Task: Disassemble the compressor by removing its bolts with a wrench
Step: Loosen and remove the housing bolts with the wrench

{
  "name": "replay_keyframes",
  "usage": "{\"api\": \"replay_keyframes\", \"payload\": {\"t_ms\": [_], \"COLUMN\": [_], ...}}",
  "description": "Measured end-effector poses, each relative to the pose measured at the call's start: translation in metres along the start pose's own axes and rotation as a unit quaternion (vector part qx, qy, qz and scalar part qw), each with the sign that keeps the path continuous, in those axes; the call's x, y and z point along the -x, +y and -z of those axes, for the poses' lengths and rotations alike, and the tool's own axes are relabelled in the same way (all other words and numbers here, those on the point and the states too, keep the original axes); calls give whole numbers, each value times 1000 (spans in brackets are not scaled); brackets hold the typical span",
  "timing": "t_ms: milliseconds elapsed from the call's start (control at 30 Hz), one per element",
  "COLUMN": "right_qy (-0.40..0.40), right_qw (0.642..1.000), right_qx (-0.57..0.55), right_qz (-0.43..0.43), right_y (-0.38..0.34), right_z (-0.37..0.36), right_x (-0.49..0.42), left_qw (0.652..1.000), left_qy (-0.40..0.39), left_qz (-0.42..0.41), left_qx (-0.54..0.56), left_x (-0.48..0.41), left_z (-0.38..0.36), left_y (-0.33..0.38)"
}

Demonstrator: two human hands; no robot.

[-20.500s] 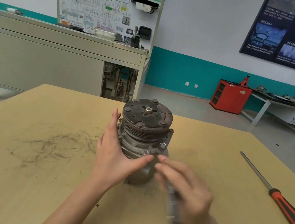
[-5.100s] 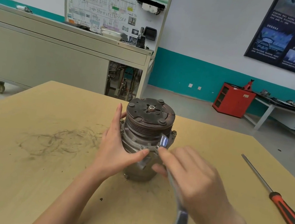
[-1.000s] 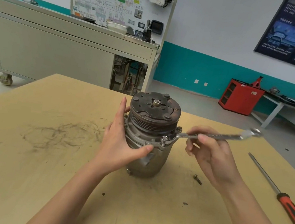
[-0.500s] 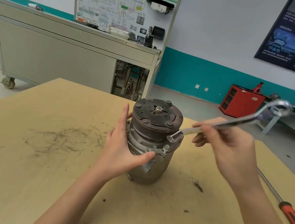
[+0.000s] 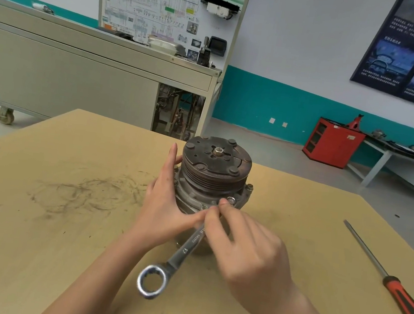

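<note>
A grey compressor (image 5: 210, 181) with a brown ribbed pulley on top stands upright in the middle of the wooden table (image 5: 42, 240). My left hand (image 5: 164, 204) grips its left side, thumb across the front flange. My right hand (image 5: 243, 252) holds a silver combination wrench (image 5: 178, 256) by its upper shaft, fingertips at a front flange bolt (image 5: 230, 201). The wrench's ring end (image 5: 151, 281) points down toward me. The wrench's open end is hidden behind my fingers. Another bolt (image 5: 249, 187) shows on the flange's right side.
A long screwdriver (image 5: 392, 284) with a red and black handle lies on the table at the right. Dark scuff marks (image 5: 83, 192) cover the table's left part. Beyond the table stand a grey wheeled cabinet (image 5: 78, 80) and a red cabinet (image 5: 333, 142).
My right hand swung the wrench from the compressor's right side round to the front; its ring end now points down toward me. The loose bolt seen on the table is now hidden.
</note>
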State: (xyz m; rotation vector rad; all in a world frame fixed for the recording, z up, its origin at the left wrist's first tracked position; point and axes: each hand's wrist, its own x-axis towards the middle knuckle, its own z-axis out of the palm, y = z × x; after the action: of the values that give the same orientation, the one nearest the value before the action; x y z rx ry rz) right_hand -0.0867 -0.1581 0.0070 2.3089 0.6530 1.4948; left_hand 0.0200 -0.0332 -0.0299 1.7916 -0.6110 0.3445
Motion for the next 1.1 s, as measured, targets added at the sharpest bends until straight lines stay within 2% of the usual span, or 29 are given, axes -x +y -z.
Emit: {"api": "replay_keyframes", "payload": {"t_ms": [67,133,167,200,233,300,333,367,400,533,600,667,833,933,1033,1100], "right_qy": [8,25,38,49,52,28,3,-20,-44,-142,-162,-155,-105,-46,-21,-3], "right_qw": [1000,999,994,974,926,756,681,632,603,524,479,459,522,526,527,516], "right_qx": [4,-38,-97,-199,-331,-566,-634,-673,-694,-730,-752,-768,-751,-755,-756,-760], "right_qz": [-5,-16,-42,-96,-177,-327,-366,-384,-391,-415,-423,-419,-391,-388,-389,-396], "right_y": [-1,6,13,21,30,49,59,69,80,103,105,105,101,92,84,84], "right_z": [-3,-4,-5,-5,-4,-2,-4,-8,-13,-37,-46,-48,-36,-30,-32,-32], "right_x": [1,7,11,16,21,25,23,21,18,4,0,-3,5,11,9,6], "left_qw": [1000,1000,1000,1000,1000,1000,1000,1000,1000,1000,1000,1000,1000,1000,1000,1000], "left_qy": [-2,-4,-7,-10,-14,-16,-16,-16,-17,-18,-18,-19,-22,-20,-22,-22], "left_qz": [1,-1,-3,-5,-5,-1,1,2,3,6,7,8,13,13,16,15], "left_qx": [-1,3,2,-2,-7,-11,-10,-9,-6,1,0,0,-2,-4,-4,-3], "left_x": [-1,1,2,2,2,2,2,2,2,2,2,2,2,2,3,3], "left_z": [0,0,0,1,1,1,2,2,2,2,2,2,3,3,3,3], "left_y": [1,0,-1,-2,-2,-2,-1,-1,-1,0,1,1,1,1,2,2]}}
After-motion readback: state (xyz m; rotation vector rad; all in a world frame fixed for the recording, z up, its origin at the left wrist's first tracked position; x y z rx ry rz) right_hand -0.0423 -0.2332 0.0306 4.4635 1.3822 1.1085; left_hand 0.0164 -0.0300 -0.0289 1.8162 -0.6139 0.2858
